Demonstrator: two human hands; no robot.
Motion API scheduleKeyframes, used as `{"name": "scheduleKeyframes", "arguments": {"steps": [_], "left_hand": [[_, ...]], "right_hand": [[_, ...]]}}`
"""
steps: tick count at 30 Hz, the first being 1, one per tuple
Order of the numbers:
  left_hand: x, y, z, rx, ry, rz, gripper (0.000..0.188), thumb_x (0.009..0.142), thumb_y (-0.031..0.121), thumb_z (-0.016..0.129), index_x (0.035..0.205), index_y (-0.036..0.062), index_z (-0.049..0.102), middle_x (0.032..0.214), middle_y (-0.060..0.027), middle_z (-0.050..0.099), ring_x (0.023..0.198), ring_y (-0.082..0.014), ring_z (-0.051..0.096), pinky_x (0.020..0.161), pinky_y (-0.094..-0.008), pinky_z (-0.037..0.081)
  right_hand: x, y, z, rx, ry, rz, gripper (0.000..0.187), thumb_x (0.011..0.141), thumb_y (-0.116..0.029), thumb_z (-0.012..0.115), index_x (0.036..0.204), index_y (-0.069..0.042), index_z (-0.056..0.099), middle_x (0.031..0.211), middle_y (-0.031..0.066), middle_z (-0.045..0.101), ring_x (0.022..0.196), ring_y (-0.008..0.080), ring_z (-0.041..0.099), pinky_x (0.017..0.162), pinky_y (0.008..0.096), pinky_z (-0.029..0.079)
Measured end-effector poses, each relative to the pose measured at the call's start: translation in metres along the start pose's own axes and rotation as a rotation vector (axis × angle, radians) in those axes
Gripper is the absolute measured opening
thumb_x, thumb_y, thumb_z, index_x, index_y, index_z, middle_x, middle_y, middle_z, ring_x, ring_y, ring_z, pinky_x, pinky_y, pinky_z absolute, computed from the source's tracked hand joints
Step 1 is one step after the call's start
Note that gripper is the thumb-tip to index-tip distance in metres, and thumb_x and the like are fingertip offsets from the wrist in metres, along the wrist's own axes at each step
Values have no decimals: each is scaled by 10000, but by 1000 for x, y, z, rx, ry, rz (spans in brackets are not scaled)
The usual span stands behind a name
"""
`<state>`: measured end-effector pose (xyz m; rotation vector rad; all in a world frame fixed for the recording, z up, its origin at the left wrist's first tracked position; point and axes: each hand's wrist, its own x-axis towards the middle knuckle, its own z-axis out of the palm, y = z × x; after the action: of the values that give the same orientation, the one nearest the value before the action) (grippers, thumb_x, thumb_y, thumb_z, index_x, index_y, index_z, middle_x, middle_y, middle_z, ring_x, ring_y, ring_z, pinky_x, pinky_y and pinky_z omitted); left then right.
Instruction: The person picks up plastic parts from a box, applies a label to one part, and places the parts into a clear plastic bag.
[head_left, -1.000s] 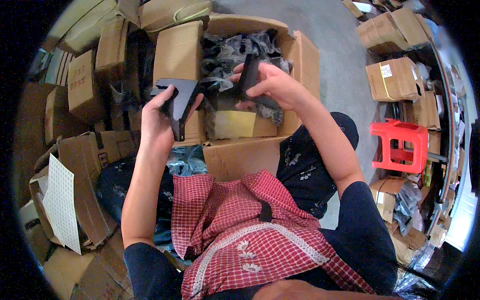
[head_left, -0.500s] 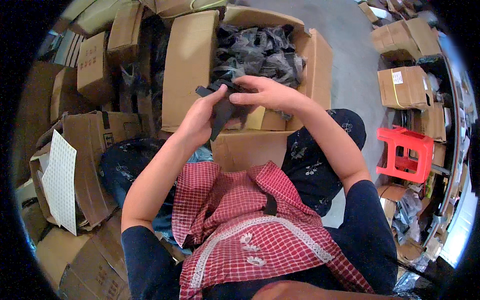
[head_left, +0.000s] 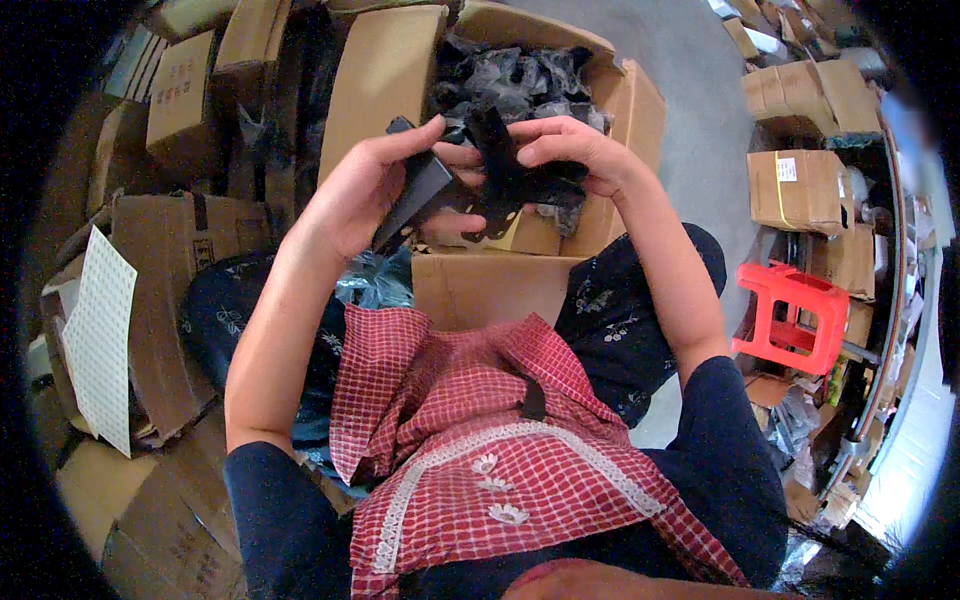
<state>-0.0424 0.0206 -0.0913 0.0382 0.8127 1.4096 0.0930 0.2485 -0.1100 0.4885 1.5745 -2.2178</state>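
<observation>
My left hand is closed round a flat, straight-edged black piece, its fingers passing behind the piece. My right hand pinches a dark, irregular black part with prongs and small holes. The two black things lie close together and overlap in view, so I cannot tell whether they are joined. Both hands are above the near side of an open cardboard box. Inside the box are many black items in clear plastic wrapping.
A raised cardboard flap stands at the box's left. More cartons are stacked on the left, beside a white printed sheet. On the right are a red plastic stool and a strapped carton by loaded shelves.
My hands have drawn apart a little. The black pieces, earlier bunched together between my fingers, now show more spread out. The view has shifted slightly.
</observation>
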Motion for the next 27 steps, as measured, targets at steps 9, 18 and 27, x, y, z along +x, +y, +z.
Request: {"name": "scheduleKeyframes", "arguments": {"steps": [9, 18, 27], "left_hand": [[0, -2, 1, 1, 79, 57, 515, 985, 393, 493, 1167, -83, 575, 1066, -190, 653, 969, -295, 657, 838, -496, 583], [22, -35, -6, 279, 225, 134, 535, 955, 522, 515, 1121, 23, 615, 945, -66, 684, 812, -174, 681, 677, -295, 583], [27, -43, -8, 140, 158, 90, 385, 899, 393, 647, 1125, 81, 632, 914, -29, 677, 761, -142, 650, 634, -283, 530]], "right_hand": [[4, -1, 6, 8, 38, 9, 472, 824, -155, 678, 1239, 40, 567, 1069, 125, 675, 875, 230, 687, 691, 371, 607], [15, 16, 15, -297, 219, 71, 564, 836, -179, 683, 1342, 6, 515, 1181, 73, 622, 1041, 138, 572, 864, 266, 469], [0, 24, 55, -135, 262, -174, 608, 841, -100, 686, 1397, -14, 457, 1202, 21, 603, 1013, 116, 558, 836, 250, 456]]}}
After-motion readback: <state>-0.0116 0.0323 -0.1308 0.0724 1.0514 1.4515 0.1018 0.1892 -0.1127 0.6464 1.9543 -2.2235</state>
